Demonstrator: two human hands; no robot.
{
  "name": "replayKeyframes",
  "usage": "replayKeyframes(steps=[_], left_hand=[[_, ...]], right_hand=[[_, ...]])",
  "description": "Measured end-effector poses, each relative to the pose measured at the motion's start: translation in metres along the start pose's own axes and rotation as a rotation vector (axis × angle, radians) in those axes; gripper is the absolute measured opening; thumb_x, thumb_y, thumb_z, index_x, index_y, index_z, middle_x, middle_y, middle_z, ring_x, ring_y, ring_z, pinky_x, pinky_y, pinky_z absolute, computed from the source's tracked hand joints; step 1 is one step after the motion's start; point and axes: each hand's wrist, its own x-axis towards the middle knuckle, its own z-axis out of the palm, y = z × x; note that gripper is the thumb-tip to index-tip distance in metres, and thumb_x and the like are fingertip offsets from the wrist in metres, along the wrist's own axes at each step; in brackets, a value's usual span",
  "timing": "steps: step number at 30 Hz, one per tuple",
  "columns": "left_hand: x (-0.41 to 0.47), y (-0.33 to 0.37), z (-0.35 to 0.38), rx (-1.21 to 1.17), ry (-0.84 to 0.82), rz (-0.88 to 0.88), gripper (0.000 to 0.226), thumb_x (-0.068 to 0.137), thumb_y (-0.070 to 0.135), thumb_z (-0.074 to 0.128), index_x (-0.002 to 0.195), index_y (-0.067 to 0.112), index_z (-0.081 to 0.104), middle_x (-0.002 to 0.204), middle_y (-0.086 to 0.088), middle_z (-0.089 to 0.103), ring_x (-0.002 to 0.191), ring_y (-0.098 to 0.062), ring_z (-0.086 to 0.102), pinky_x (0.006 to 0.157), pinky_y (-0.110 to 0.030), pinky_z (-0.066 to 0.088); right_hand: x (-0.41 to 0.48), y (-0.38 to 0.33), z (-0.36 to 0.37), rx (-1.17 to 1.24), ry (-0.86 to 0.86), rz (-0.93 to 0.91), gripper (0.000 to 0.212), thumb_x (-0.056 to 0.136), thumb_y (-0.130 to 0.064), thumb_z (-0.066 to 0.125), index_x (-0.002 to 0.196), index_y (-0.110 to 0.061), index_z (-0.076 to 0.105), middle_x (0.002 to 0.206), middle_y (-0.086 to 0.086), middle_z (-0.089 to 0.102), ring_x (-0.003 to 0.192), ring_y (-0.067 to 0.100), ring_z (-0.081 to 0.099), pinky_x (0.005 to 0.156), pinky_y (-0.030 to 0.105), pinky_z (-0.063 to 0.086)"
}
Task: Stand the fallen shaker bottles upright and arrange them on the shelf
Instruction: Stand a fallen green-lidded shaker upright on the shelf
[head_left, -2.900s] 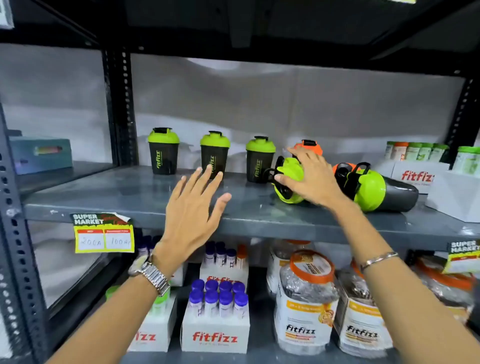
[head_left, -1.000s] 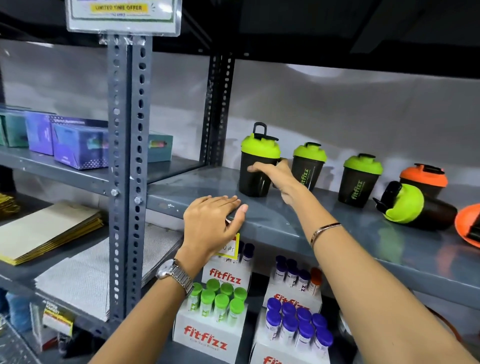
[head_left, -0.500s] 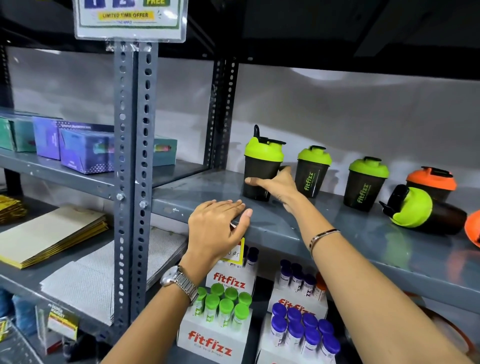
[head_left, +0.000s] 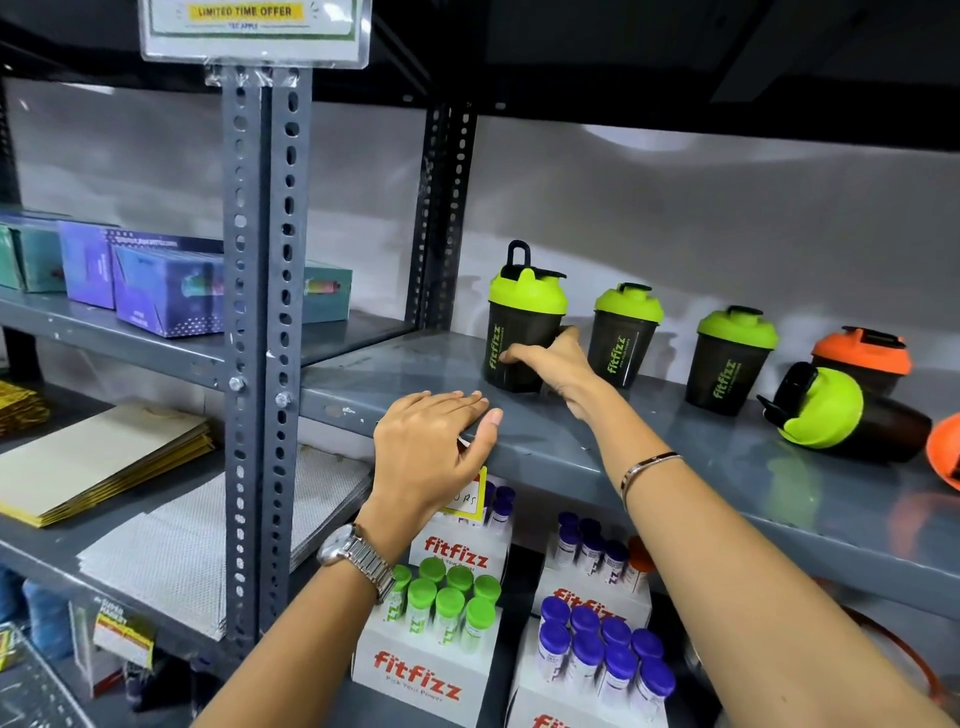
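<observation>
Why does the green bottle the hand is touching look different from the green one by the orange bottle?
The held bottle stands upright; the fallen bottle lies on its side. The right hand grips the first; nothing touches the other. The first's loop points up; the other's points left. Both have green lids and dark cups.

Grey slotted-angle steel racking (head_left: 265, 291) fills the frame, perforated upright left of centre, second upright (head_left: 441, 208) behind it at upper centre. Plain grey back wall (head_left: 675, 208) across the upper right, soft light patch on it near the top. Dark underside of the upper shelf (head_left: 623, 62) along the top edge.
</observation>
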Motion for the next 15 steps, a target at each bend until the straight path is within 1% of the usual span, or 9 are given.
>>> replayKeyframes(steps=[2, 3, 4, 7, 10, 12, 15], left_hand=[[-0.0001, 0.0005, 0.0001, 0.003, 0.003, -0.001, 0.039, 0.089, 0.038, 0.046, 0.081, 0.019, 0.079, 0.087, 0.005, 0.075, 0.088, -0.009, 0.071, 0.082, -0.028, 0.049], [-0.0003, 0.0005, 0.0002, 0.004, 0.002, -0.002, 0.04, 0.089, 0.038, 0.046, 0.081, 0.019, 0.079, 0.087, 0.005, 0.075, 0.088, -0.009, 0.071, 0.082, -0.028, 0.049], [-0.0007, 0.0001, 0.0, 0.003, 0.002, -0.002, 0.04, 0.09, 0.039, 0.046, 0.081, 0.019, 0.079, 0.087, 0.005, 0.075, 0.088, -0.009, 0.071, 0.082, -0.028, 0.049], [-0.0009, 0.0001, -0.0002, 0.002, 0.003, -0.004, 0.039, 0.09, 0.039, 0.046, 0.081, 0.019, 0.079, 0.087, 0.005, 0.075, 0.088, -0.009, 0.071, 0.083, -0.028, 0.049], [0.0001, 0.0008, -0.0012, 0.004, -0.003, -0.004, 0.04, 0.09, 0.038, 0.046, 0.081, 0.018, 0.079, 0.087, 0.005, 0.075, 0.088, -0.009, 0.071, 0.083, -0.028, 0.048], [0.0, 0.0012, -0.0013, 0.006, -0.008, -0.002, 0.039, 0.089, 0.038, 0.046, 0.082, 0.018, 0.079, 0.087, 0.004, 0.075, 0.088, -0.01, 0.071, 0.083, -0.028, 0.048], [-0.0005, 0.0016, -0.0016, 0.009, -0.018, -0.005, 0.039, 0.09, 0.038, 0.046, 0.082, 0.019, 0.079, 0.087, 0.005, 0.075, 0.088, -0.01, 0.071, 0.083, -0.028, 0.049]], right_hand=[[-0.0013, -0.0003, 0.0025, -0.036, -0.005, -0.005, 0.096, 0.06, -0.04, 0.085, 0.131, -0.005, 0.03, 0.133, 0.013, 0.05, 0.122, 0.029, 0.05, 0.1, 0.042, 0.046], [-0.002, -0.0003, 0.0032, -0.06, 0.001, -0.005, 0.097, 0.058, -0.041, 0.086, 0.13, -0.005, 0.031, 0.133, 0.014, 0.05, 0.122, 0.03, 0.05, 0.101, 0.045, 0.045], [-0.0022, -0.0003, 0.0037, -0.075, 0.011, -0.009, 0.093, 0.059, -0.038, 0.086, 0.128, -0.005, 0.032, 0.131, 0.014, 0.052, 0.12, 0.031, 0.052, 0.1, 0.047, 0.046], [-0.0019, -0.0001, 0.0025, -0.067, 0.008, 0.005, 0.08, 0.063, -0.03, 0.083, 0.122, -0.006, 0.034, 0.124, 0.014, 0.056, 0.114, 0.031, 0.056, 0.095, 0.045, 0.049], [-0.002, 0.001, 0.0022, -0.073, -0.02, 0.014, 0.086, 0.057, -0.034, 0.086, 0.122, -0.008, 0.036, 0.124, 0.012, 0.057, 0.116, 0.029, 0.055, 0.099, 0.046, 0.047], [-0.0004, 0.0031, 0.0019, -0.077, -0.015, 0.019, 0.088, 0.053, -0.036, 0.088, 0.121, -0.009, 0.04, 0.122, 0.011, 0.059, 0.114, 0.028, 0.056, 0.098, 0.046, 0.048], [0.0062, 0.0077, 0.0031, -0.076, -0.02, 0.018, 0.096, 0.036, -0.044, 0.083, 0.119, -0.011, 0.048, 0.117, 0.01, 0.063, 0.107, 0.027, 0.061, 0.094, 0.045, 0.052]])
